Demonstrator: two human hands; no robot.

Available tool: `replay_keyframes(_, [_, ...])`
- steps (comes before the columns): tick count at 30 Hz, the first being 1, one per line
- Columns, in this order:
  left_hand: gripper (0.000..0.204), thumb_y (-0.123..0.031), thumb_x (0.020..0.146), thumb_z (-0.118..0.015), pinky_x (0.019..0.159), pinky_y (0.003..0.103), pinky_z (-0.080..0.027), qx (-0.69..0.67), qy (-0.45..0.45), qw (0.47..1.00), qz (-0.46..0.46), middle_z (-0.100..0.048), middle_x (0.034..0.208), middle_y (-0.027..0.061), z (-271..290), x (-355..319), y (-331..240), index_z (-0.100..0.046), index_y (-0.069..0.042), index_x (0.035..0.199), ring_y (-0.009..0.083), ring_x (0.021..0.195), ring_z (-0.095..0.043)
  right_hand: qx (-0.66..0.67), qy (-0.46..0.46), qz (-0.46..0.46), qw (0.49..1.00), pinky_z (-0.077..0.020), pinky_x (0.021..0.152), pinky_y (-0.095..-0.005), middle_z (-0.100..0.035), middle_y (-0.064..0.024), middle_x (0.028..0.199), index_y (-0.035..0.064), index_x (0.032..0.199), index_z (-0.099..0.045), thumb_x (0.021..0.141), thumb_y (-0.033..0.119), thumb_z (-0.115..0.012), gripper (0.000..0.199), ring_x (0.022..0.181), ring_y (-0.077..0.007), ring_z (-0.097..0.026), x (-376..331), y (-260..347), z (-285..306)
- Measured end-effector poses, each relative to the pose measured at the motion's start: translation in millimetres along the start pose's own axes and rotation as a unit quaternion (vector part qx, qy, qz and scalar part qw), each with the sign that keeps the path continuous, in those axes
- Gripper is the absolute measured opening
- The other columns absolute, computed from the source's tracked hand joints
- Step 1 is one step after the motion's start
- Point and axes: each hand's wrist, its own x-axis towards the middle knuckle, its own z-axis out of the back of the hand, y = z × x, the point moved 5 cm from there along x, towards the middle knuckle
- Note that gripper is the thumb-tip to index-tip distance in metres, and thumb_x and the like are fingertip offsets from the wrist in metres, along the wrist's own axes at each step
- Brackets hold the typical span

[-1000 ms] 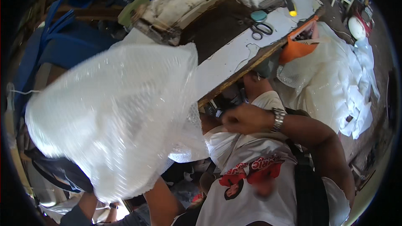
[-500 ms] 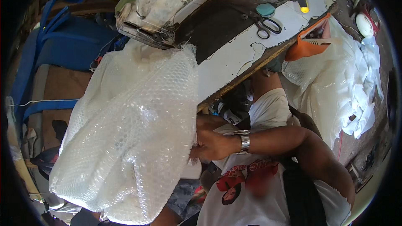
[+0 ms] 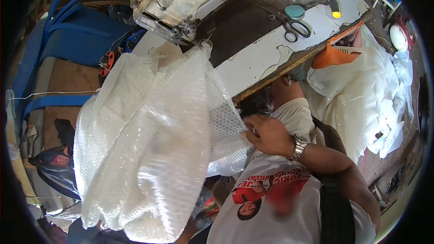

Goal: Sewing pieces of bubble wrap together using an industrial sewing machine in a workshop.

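A large sheet of clear bubble wrap (image 3: pixel 149 144) hangs in loose folds off the near edge of the sewing table, its upper end beside the needle end of a worn, off-white sewing machine (image 3: pixel 203 2). Fingers of my right hand (image 3: pixel 270 136), with a metal watch on the wrist, are closed on the sheet's right edge, above my lap. My left hand does not show; the sheet covers much of the area on that side. Dark-handled scissors (image 3: pixel 296 30) lie on the table, out of my hand's touch.
Near the scissors are a round green-lidded tin (image 3: pixel 294 11) and a yellow-and-black handled tool (image 3: pixel 334 5). An orange pouch (image 3: pixel 334 57) hangs at the table's chipped edge (image 3: pixel 289 73). More bubble wrap (image 3: pixel 348 95) is heaped at right; a blue chair (image 3: pixel 83 34) stands at left.
My right hand has moved right and up, pulling out a flap of the bubble wrap's edge. The sheet's folds have shifted, and orange-handled scissors now show at left. The view has shifted slightly.
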Motion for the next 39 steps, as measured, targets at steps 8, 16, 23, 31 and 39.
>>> replay_keyframes(8, [0.060, -0.040, 0.097, -0.066, 0.101, 0.045, -0.052, -0.058, -0.031, 0.997, 0.028, -0.067, 0.136, 0.0217, 38.3, -23.5, -29.1, -0.060, 0.002, 0.140, 0.0361, 0.121, -0.065, 0.547, 0.099, -0.025, 0.831, -0.0509, 0.102, -0.0378, -0.070, -0.0124, 0.130, 0.0007, 0.145, -0.054, 0.115, 0.045, -0.040, 0.055, 0.121, -0.0225, -0.066, 48.5, 19.3, -12.6])
replay_keyframes(16, [0.060, -0.041, 0.097, -0.067, 0.099, 0.044, -0.053, -0.354, 0.005, 0.935, 0.015, -0.069, 0.133, 0.0226, 162.3, -105.8, -179.4, -0.062, 0.003, 0.138, 0.0366, 0.118, -0.067, 0.795, 0.222, -0.073, 0.560, -0.0538, 0.104, -0.0403, -0.066, -0.0101, 0.138, 0.0011, 0.144, -0.055, 0.108, 0.027, -0.057, 0.044, 0.122, -0.0206, -0.065, 46.3, -16.4, -60.1])
replay_keyframes(23, [0.051, -0.029, 0.098, -0.072, 0.086, 0.053, -0.056, 0.210, 0.202, 0.948, 0.125, -0.072, 0.115, 0.0233, 63.3, -59.8, -85.7, -0.060, 0.001, 0.137, 0.0444, 0.104, -0.070, 0.584, 0.129, -0.034, 0.800, -0.0544, 0.082, -0.0283, -0.073, -0.0039, 0.111, -0.0037, 0.127, -0.066, 0.111, 0.019, -0.053, 0.031, 0.093, -0.0112, -0.067, 54.0, -33.3, -29.5])
replay_keyframes(31, [0.016, -0.015, 0.097, -0.064, 0.078, 0.050, -0.059, 0.398, 0.114, 0.910, 0.018, -0.072, 0.094, 0.0161, 79.2, 43.8, 20.2, -0.074, -0.010, 0.108, 0.0371, 0.094, -0.072, 0.540, 0.140, -0.061, 0.828, -0.0508, 0.077, -0.0293, -0.069, -0.0006, 0.097, -0.0023, 0.121, -0.065, 0.108, 0.025, -0.063, 0.030, 0.086, -0.0084, -0.059, 44.6, 6.5, -19.6])
replay_keyframes(39, [0.017, -0.009, 0.093, -0.061, 0.090, 0.043, -0.052, 0.528, -0.028, 0.843, -0.103, -0.071, 0.111, 0.0049, 21.6, 189.4, 60.2, -0.069, -0.015, 0.107, 0.0248, 0.109, -0.065, 0.340, 0.028, 0.045, 0.939, -0.0520, 0.067, -0.0326, -0.066, -0.0062, 0.083, -0.0040, 0.112, -0.061, 0.101, 0.009, -0.070, 0.019, 0.074, -0.0128, -0.061, 39.7, 49.9, -57.7])
